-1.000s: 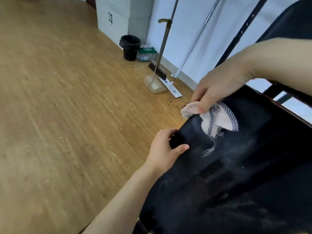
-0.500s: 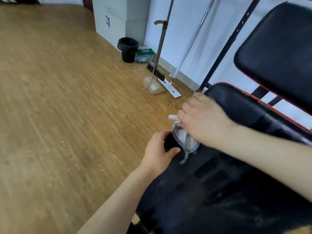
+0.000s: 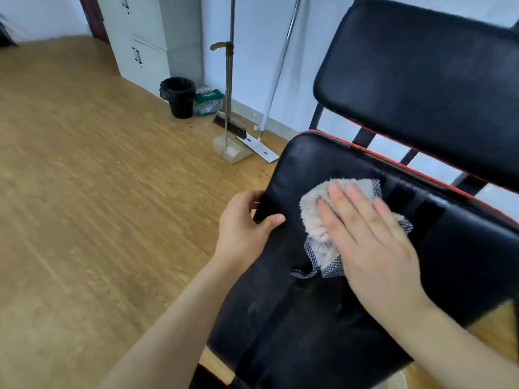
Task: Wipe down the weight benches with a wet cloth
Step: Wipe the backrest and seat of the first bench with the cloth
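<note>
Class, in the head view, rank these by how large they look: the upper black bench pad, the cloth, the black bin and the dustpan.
1. Upper black bench pad, largest by far, though nearer the camera.
2. Cloth, partly hidden under the right hand.
3. Black bin and dustpan: too alike to separate.

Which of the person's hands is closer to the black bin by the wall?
Left. The left hand grips the bench pad's edge on the side toward the bin; the right hand presses the cloth further away.

My right hand (image 3: 370, 242) went from pinching the cloth (image 3: 317, 220) bunched at the pad (image 3: 295, 318) edge to pressing it flat, spread out further in.
</note>
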